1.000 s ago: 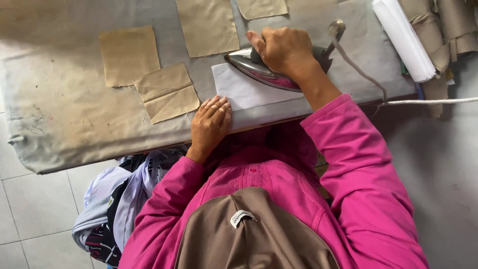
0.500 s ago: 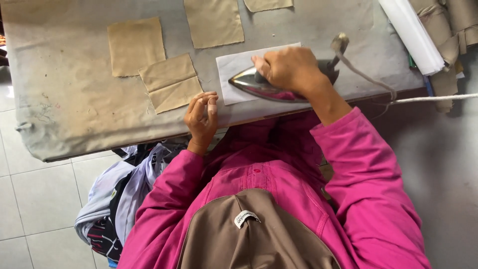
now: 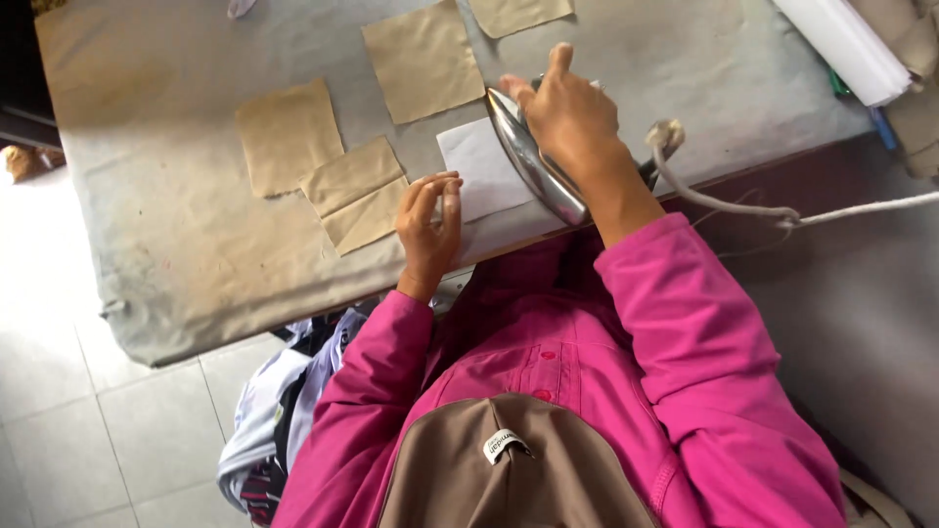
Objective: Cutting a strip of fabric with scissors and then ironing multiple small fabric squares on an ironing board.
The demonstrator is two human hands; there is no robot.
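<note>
Iron swung, tip now far-left (right hand gripping).

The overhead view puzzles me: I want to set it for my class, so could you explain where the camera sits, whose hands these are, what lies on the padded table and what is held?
The camera looks down from above on a person in a pink shirt and a brown head covering. Both hands are that person's own. The right hand grips the handle of a clothes iron, tipped up on its edge over a white piece of fabric. A cord runs from the iron off to the right. The left hand rests on the near edge of that white piece. Several tan fabric pieces lie flat on the grey padded table.
</note>
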